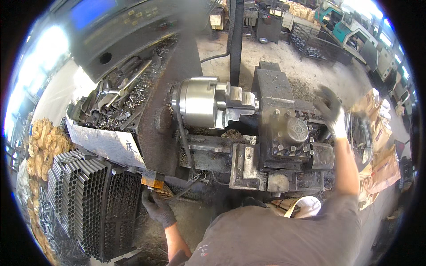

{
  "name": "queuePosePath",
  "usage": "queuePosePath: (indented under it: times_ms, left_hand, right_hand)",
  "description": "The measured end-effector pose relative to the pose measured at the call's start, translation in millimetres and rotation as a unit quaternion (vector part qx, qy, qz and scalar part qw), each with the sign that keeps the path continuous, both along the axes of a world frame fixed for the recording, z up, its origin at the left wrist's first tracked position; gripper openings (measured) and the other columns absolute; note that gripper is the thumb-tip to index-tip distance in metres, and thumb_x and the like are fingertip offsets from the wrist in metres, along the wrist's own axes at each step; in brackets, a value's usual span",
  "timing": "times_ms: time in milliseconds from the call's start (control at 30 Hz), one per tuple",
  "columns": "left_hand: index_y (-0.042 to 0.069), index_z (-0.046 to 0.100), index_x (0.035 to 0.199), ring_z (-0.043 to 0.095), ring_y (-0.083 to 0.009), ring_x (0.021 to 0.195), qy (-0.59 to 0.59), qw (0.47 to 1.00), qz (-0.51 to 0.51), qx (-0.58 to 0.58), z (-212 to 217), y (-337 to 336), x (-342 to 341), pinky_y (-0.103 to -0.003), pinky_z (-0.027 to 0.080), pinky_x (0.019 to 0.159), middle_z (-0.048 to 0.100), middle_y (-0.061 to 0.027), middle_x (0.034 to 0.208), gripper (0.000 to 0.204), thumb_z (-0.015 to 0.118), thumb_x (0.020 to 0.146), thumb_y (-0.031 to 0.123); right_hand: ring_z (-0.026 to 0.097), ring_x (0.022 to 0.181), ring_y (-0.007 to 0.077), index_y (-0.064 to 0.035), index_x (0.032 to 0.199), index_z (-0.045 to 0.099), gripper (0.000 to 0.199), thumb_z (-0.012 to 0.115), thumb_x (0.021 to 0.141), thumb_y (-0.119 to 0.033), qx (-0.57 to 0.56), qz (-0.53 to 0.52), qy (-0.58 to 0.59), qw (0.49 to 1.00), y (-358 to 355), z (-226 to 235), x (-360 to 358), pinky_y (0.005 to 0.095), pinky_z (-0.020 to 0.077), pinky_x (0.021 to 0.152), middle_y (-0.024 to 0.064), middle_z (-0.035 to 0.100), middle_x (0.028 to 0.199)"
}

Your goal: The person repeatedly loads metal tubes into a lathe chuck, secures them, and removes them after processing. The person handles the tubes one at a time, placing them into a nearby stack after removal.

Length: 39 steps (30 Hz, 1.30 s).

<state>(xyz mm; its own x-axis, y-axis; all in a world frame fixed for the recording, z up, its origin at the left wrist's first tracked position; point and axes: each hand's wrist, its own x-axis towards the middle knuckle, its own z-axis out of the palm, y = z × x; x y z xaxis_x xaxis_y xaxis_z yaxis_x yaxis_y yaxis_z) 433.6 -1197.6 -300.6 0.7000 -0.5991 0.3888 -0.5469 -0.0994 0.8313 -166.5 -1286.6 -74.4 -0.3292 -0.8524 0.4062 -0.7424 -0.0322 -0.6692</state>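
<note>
My left hand (158,211), in a dark glove, is low beside the lathe. Its fingers reach up to the small button under an orange-yellow switch box (152,182), and I see nothing gripped in them. My gloved right hand (329,107) is raised by the far right part of the machine. Its fingers are spread and slightly blurred, with nothing in them. Between the hands lies the lathe's shiny chuck (198,103) with stepped jaws (235,104). The block-shaped tool post (284,133) with a round cap (297,130) stands right of the chuck.
Wrenches and metal chips fill a tray (104,138) at the upper left. Stacked metal tubes (73,195) stand in a rack below it. Brown paper sacks (381,166) lie at the right. A dark post (236,44) rises behind the chuck. A white bucket (309,206) is near my body.
</note>
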Motion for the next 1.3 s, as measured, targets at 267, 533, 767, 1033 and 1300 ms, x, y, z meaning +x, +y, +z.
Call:
queuePosePath:
  times_ms: [267,533,767,1033,1300]
  left_hand:
    - [0.004,0.064,0.141,0.067,-0.0386,0.124,-0.372,0.892,-0.221,-0.127,197,-182,-107,-0.053,0.05,0.108,0.07,-0.0183,0.135,0.049,0.067,0.096,0.022]
    - [0.025,0.016,0.172,0.073,-0.0474,0.11,-0.415,0.886,-0.15,0.143,307,-371,-169,-0.059,0.055,0.098,0.072,-0.0238,0.131,0.086,0.06,0.1,0.038]
    - [0.021,0.039,0.164,0.075,-0.0379,0.111,-0.483,0.86,-0.156,0.061,284,-333,-180,-0.053,0.058,0.092,0.072,-0.02,0.133,0.081,0.07,0.093,0.045]
    - [0.014,0.071,0.107,0.074,-0.0393,0.092,-0.252,0.819,-0.472,0.208,9,-5,-91,-0.053,0.058,0.079,0.075,-0.0165,0.092,0.024,0.062,0.101,0.036]
    - [0.01,0.074,0.133,0.061,-0.0455,0.134,0.163,0.788,0.015,0.594,-240,503,162,-0.05,0.048,0.112,0.066,-0.0219,0.143,0.057,0.055,0.099,0.052]
  right_hand:
    - [0.07,0.094,0.0279,0.0021,0.12,0.07,0.033,0.061,0.103,-0.024,-0.087,-0.305,0.079,0.945,236,-282,-229,0.0417,0.053,0.085,0.0192,0.075,0.106]
    - [0.074,0.088,0.0367,-0.0116,0.129,0.072,0.041,0.067,0.093,-0.032,0.64,-0.256,0.026,0.724,472,-503,-161,0.0487,0.0598,0.078,0.023,0.076,0.107]
    - [0.074,0.095,0.035,-0.0141,0.126,0.074,0.037,0.064,0.096,-0.033,0.763,0.093,-0.091,0.633,424,-464,-108,0.0479,0.0597,0.082,0.019,0.076,0.112]
    - [0.074,0.103,0.033,-0.0168,0.123,0.077,0.034,0.06,0.099,-0.034,0.685,0.296,0.146,0.65,242,-499,-50,0.047,0.0596,0.086,0.0145,0.077,0.116]
    - [0.074,0.111,0.031,-0.0196,0.121,0.079,0.033,0.056,0.102,-0.035,0.438,0.541,0.473,0.541,150,-561,224,0.0461,0.0594,0.09,0.01,0.078,0.121]
